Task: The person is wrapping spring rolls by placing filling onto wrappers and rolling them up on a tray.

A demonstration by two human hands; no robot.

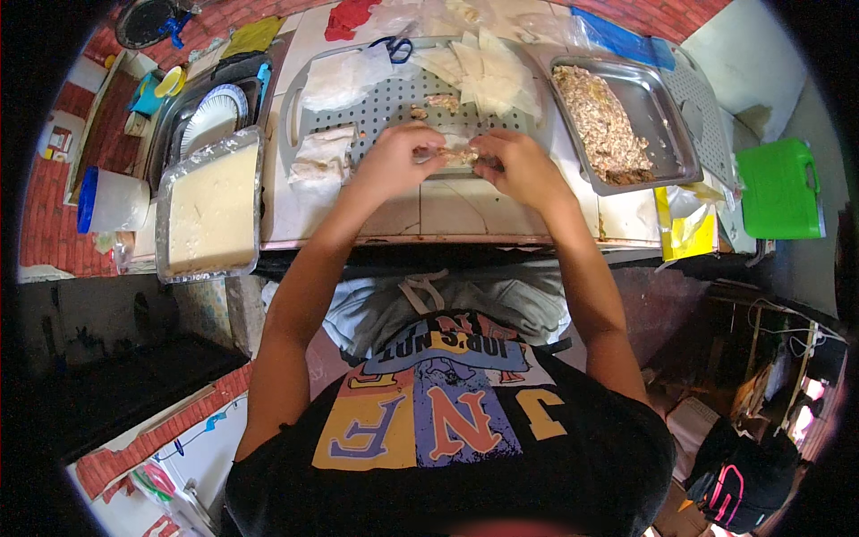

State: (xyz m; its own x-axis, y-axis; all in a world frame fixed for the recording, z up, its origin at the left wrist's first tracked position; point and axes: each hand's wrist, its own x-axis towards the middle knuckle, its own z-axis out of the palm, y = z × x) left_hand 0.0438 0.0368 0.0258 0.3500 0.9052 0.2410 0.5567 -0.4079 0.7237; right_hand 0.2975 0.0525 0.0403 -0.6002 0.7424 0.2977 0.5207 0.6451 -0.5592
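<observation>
My left hand (405, 153) and my right hand (515, 164) pinch the two sides of a thin pale wrapper (458, 139) near the front edge of a grey perforated tray (382, 94). Minced filling (462, 157) lies along the wrapper between my fingertips. Just beyond are loose clumps of filling (443, 101). A fan of thin wrapper sheets (493, 77) covers the tray's back right, and a white stack of sheets (342, 79) its back left. Pale rolled pieces (323, 154) sit left of my left hand. Blue-handled scissors (397, 51) rest at the back.
Right of the tray, a steel pan (661, 117) holds minced mixture (597, 121) along its left side. A clear tub (256, 201) of pale yellow contents (211, 208) stands at left, before paper plates (215, 117). Farther right are yellow packaging (691, 231) and a green plastic case (778, 188).
</observation>
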